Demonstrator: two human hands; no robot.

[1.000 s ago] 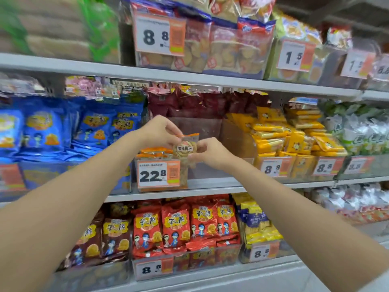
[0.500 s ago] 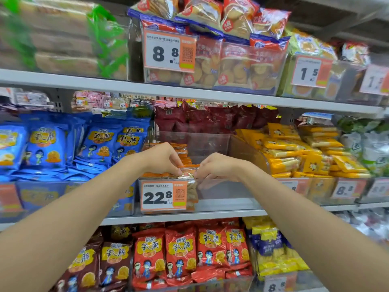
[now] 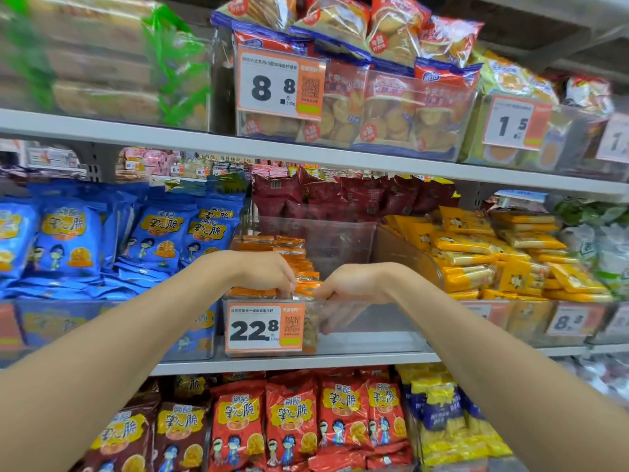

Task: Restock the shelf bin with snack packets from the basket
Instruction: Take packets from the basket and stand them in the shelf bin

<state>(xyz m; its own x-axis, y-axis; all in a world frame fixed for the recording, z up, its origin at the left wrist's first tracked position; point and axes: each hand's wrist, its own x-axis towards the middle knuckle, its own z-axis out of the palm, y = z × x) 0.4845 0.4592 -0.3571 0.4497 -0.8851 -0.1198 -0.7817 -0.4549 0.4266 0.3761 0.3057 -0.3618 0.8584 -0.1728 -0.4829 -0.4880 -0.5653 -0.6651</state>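
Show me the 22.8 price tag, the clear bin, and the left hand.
22.8 price tag (image 3: pixel 254 330): head view, printed digits.
clear bin (image 3: pixel 391 321): head view, bare front wall.
left hand (image 3: pixel 269 272): head view, back of hand.

Bright, even light; edges blurred and bowed.

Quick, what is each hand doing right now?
Left hand: pinching a snack packet at the front of the bin.
Right hand: fingers down inside the bin; grip cannot be told.

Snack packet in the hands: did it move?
Yes, downward. The snack packet was above the 22.8 price tag; now it sits in the bin beside it.
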